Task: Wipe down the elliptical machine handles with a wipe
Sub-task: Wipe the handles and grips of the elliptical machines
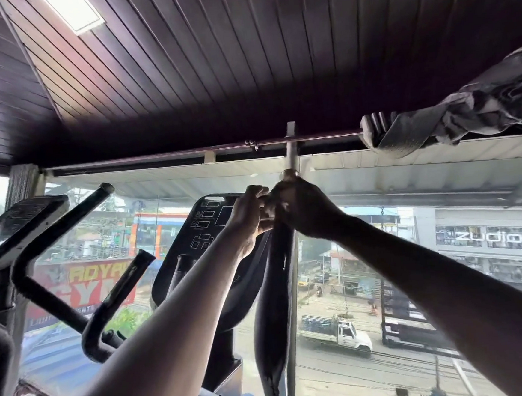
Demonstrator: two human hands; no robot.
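A dark elliptical handle (271,322) rises from the bottom centre to just above the middle of the view. My right hand (304,210) grips its top end, fingers wrapped round it. My left hand (249,219) is pressed up against the same spot from the left. Its fingers curl on a small pale wad (266,212), seemingly the wipe, most of which is hidden between the two hands. The machine's black console (209,230) stands just behind my left hand.
Other black handlebars (65,232) and a second console (21,223) stand at the left. A window pane fills the front, with a street far below. A curtain rod (187,150) runs overhead, and a grey cloth (471,112) is bunched at the upper right.
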